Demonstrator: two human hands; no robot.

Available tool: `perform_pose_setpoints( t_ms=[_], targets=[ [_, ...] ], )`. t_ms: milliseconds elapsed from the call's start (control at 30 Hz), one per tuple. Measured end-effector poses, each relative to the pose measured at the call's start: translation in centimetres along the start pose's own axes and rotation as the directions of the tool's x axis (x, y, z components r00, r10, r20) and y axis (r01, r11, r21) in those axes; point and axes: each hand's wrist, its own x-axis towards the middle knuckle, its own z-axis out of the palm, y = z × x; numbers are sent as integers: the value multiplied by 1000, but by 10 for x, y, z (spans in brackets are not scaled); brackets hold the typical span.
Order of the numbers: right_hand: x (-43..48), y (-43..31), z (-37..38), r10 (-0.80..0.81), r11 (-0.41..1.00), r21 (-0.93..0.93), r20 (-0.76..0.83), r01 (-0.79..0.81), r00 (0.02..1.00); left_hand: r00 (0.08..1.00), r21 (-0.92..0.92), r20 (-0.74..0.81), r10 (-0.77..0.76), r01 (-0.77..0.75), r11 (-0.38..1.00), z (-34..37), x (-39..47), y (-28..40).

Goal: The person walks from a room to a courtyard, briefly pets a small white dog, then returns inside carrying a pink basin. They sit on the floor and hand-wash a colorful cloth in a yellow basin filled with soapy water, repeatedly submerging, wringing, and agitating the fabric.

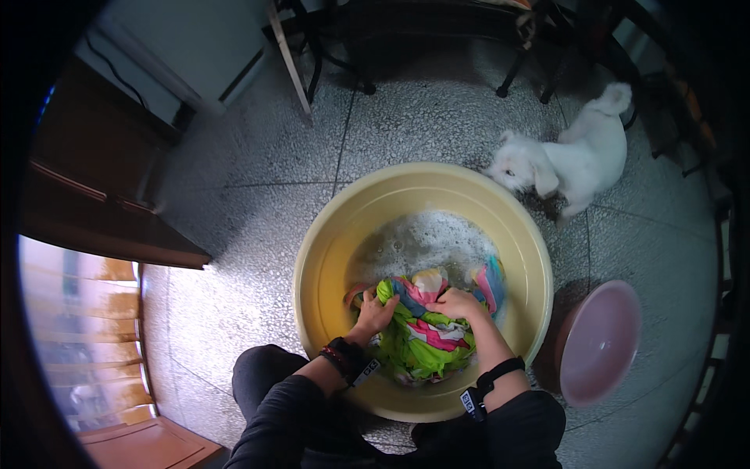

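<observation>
A large yellow plastic tub [328, 234] stands before me with soapy water [404, 240] and white suds in it. Bunched wet fabric [430, 352], bright green with pink, white and blue-grey parts, lies in its near half. At the left of the bundle, my left hand [374, 313] grips a green fold between thumb and fingers. My right hand [454, 303] is closed on the fabric's upper right side, by a blue-grey part. A pink and blue striped piece [491, 284] rests against the tub's right inner wall.
A white dog [574, 158] stands at the tub's upper right rim, head lowered beside it. A pink basin [603, 346] sits tilted on the speckled floor to the right. Dark metal furniture legs [316, 73] stand at the far side. A brown wooden door [117, 217] is at the left.
</observation>
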Motion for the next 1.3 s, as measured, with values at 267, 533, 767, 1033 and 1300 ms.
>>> perform_pose_setpoints(
  t_ms=[267,533,767,1033,1300],
  targets=[
    [10,-4,-27,134,-76,875,-467,479,874,948,-873,-67,-310,95,478,-9,1,63],
    [6,-17,-43,195,-35,686,-709,727,678,859,-953,249,-447,134,-273,-9,39,34],
    [31,-9,-11,168,969,248,-638,-5,752,808,-969,-78,-584,77,236,22,62,37],
    [78,-32,36,-106,819,-573,-210,-35,972,692,-966,253,-676,141,-217,25,55,25],
    [99,-65,32,-63,971,150,-596,189,800,708,-925,157,-688,349,148,25,66,45]
  ],
)
